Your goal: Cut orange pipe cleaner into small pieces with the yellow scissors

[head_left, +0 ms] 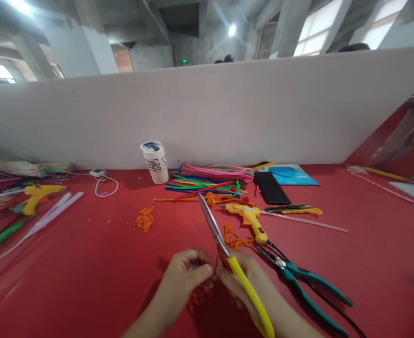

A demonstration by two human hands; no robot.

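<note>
My right hand [244,281] is closed around yellow-handled scissors [228,256], whose shut blades point up and away over the red table [87,272]. My left hand [185,274] is pinched shut beside the scissors' pivot, fingertips touching a small orange piece that I cannot make out. Orange snippets [199,296] lie on the table under both hands. More orange bits [235,240] lie just beyond the scissors.
Green-handled pliers [305,286] lie right of my right hand. A yellow glue gun [251,218], a utility knife [294,209], a black phone [270,188], coloured pipe cleaners [210,180] and a white cup [155,162] stand farther back. Another glue gun [37,195] lies far left.
</note>
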